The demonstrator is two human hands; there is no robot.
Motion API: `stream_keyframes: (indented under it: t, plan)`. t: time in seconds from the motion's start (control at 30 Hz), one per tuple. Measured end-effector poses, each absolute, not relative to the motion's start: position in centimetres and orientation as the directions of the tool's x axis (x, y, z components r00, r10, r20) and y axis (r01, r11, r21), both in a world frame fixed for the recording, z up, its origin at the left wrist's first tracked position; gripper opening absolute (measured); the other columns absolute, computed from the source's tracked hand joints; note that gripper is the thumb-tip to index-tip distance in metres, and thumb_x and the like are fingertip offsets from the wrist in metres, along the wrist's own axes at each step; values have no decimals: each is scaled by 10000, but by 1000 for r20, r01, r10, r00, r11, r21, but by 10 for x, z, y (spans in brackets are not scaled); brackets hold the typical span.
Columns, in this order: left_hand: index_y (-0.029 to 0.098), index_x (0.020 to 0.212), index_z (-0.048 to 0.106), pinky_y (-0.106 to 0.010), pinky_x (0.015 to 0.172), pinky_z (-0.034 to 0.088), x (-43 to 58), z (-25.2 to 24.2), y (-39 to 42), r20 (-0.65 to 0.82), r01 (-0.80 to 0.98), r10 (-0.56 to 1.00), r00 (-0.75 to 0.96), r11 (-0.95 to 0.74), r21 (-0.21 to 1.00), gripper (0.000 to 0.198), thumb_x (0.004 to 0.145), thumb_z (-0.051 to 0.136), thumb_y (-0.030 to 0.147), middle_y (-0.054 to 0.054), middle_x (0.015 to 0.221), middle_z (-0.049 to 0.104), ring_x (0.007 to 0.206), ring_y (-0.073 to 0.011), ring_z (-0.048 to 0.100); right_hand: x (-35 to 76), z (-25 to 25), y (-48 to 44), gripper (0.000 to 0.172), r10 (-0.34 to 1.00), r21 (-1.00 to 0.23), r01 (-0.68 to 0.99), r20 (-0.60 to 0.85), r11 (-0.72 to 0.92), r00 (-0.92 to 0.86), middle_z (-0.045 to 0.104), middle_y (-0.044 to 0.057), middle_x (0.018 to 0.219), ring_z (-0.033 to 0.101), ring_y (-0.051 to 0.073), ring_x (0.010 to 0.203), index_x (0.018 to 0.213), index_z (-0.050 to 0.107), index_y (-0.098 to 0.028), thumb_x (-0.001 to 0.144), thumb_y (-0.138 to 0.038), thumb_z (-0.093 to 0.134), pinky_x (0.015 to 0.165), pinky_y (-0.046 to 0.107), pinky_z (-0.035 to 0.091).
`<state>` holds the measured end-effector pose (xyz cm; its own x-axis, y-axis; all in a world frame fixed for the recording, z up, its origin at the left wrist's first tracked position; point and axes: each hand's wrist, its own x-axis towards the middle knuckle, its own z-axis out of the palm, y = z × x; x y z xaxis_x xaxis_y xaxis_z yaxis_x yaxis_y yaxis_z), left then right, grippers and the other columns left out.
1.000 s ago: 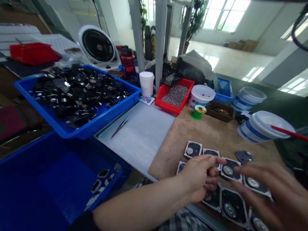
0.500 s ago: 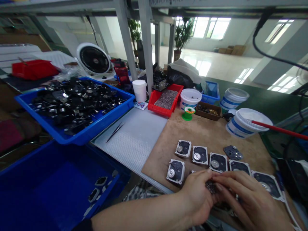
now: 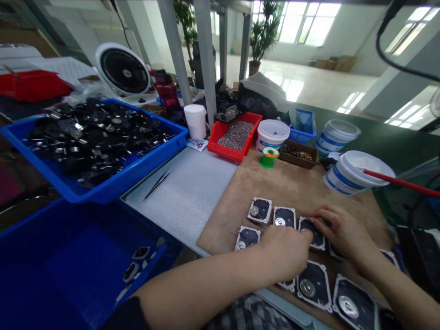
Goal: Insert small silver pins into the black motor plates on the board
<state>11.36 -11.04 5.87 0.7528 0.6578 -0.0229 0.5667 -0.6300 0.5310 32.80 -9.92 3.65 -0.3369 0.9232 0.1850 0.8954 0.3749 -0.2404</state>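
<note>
Because my left hand (image 3: 288, 253) hides its grip | right hand (image 3: 345, 230) arches at housing (image 3: 316, 240) | I can't tell either hold

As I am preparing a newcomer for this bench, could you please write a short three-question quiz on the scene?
1. True or false: the tweezers lie on the brown board.
2. What colour is the bin of small silvery pieces? A blue, B red, C green.
3. Fill in: the left hand and right hand are over ____-framed units.

Key: 1 false, they lie on the grey mat; 2 B; 3 white.
</note>
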Motion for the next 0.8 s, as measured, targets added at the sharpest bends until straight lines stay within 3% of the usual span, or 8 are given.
stream_keyframes:
  t: [0.07, 0.27, 0.4, 0.6, 0.8]
  plan:
    - [103, 1038, 560, -316, 564, 499, 118, 57, -109, -53, 573, 623, 780, -679, 458, 264, 803, 457, 165, -103, 775, 688, 706, -246, 667, 325, 32, -96, 278, 909, -176, 896, 173, 408, -380, 603, 42, 854, 563, 212, 778, 838, 643, -200, 916, -359, 429, 677, 348, 454]
    - [19, 1240, 450, -347, 582, 530, 126, 55, -116, -77, 590, 633, 770, -660, 466, 432, 828, 433, 150, -155, 815, 695, 753, -269, 684, 322, 34, -99, 313, 861, -10, 874, 177, 486, -477, 599, 69, 839, 555, 224, 767, 839, 655, -168, 928, -308, 389, 686, 368, 448]
    - [-22, 1277, 414, -380, 596, 542, 129, 53, -119, -71, 577, 624, 778, -665, 475, 476, 835, 433, 153, -173, 875, 694, 769, -278, 681, 321, 35, -101, 313, 812, 57, 826, 161, 560, -561, 592, 76, 853, 551, 222, 768, 860, 645, -164, 938, -243, 353, 664, 346, 444]
    - [-51, 1264, 421, -386, 594, 546, 132, 47, -122, -32, 566, 630, 776, -674, 475, 460, 852, 416, 154, -181, 884, 693, 768, -276, 680, 324, 31, -103, 285, 742, 74, 749, 97, 659, -663, 592, 103, 899, 546, 237, 851, 858, 615, -159, 874, -119, 333, 670, 323, 451]
    - [-60, 1265, 416, -392, 580, 539, 134, 46, -123, -26, 566, 632, 774, -674, 475, 461, 854, 415, 148, -179, 864, 693, 781, -283, 679, 325, 32, -102, 297, 717, 23, 721, 75, 693, -693, 584, 125, 933, 537, 242, 880, 823, 618, -155, 883, -121, 328, 707, 341, 462]
